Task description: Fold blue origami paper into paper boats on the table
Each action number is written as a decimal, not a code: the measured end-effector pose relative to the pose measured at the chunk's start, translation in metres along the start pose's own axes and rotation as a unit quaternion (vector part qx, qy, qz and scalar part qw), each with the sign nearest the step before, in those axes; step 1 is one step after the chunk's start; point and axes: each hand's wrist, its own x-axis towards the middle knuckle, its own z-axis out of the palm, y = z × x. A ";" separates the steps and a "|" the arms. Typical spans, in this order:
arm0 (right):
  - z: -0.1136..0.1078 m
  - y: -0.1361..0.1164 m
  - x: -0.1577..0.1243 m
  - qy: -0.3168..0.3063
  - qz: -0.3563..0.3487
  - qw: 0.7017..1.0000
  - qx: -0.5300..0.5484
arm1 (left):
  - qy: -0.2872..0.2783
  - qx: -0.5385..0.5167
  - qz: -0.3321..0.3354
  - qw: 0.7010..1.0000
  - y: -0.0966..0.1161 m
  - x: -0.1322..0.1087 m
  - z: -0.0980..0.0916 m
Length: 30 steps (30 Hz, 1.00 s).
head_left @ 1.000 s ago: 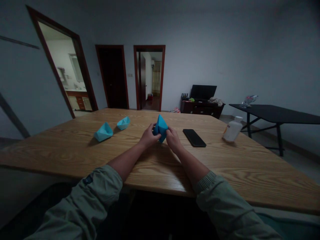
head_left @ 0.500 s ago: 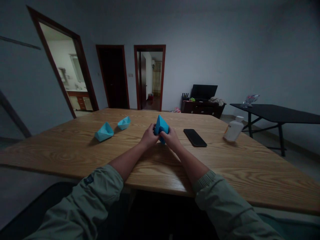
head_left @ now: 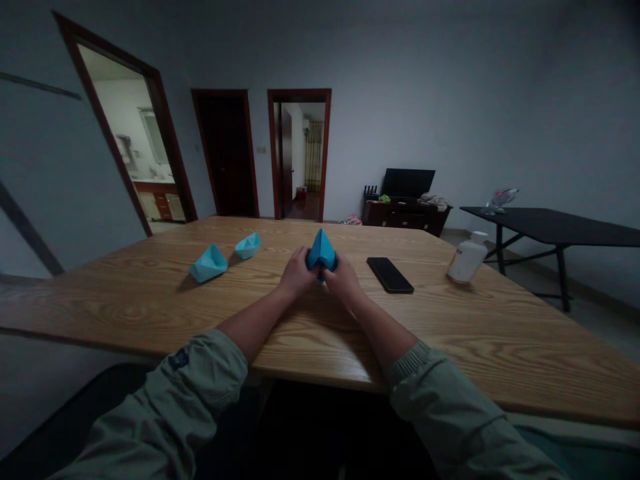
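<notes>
Dim grey walls surround the room, with a lit bathroom doorway (head_left: 125,133) at far left, a dark closed door (head_left: 227,153) and an open doorway (head_left: 299,153) along the back wall. Further right, a low dark cabinet (head_left: 403,217) carries a black screen (head_left: 407,182), and a black table (head_left: 550,221) stands off to the side. A wide wooden bench (head_left: 125,300) with a strong grain fills the lower view, and the person's forearms reach over its near edge in olive-green sleeves (head_left: 165,400). Near the middle of the bench, a blue paper boat (head_left: 321,253) sits between the left hand (head_left: 299,273) and the right hand (head_left: 343,280), its peak pointing up. Both hands press in from either side, the grip together and clamped on the paper, hiding most of its lower part. Whether it touches the bench cannot be told. Two paler blue paper boats (head_left: 208,263) lie just beside each other to the left, well apart from the left hand. A black smartphone (head_left: 390,275) lies flat near the right hand, and a white plastic bottle (head_left: 467,260) stands further right, close to the bench's far right edge.
</notes>
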 end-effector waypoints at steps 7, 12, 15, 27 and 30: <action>-0.003 -0.004 -0.004 -0.015 -0.044 0.999 -0.008 | -0.004 0.037 0.010 0.999 0.007 -0.001 -0.002; -0.004 -0.001 -0.002 -0.011 -0.034 0.999 -0.003 | -0.005 0.050 0.003 0.999 0.008 -0.001 -0.005; -0.004 0.000 0.000 -0.002 -0.031 1.000 -0.001 | -0.001 0.056 -0.001 0.998 0.006 0.000 -0.005; -0.007 0.006 0.002 -0.010 -0.028 0.999 0.023 | 0.004 -0.015 -0.011 1.000 -0.001 0.001 -0.003; -0.006 0.006 0.002 -0.007 -0.022 0.999 0.035 | 0.005 -0.046 -0.035 0.998 -0.004 0.000 -0.001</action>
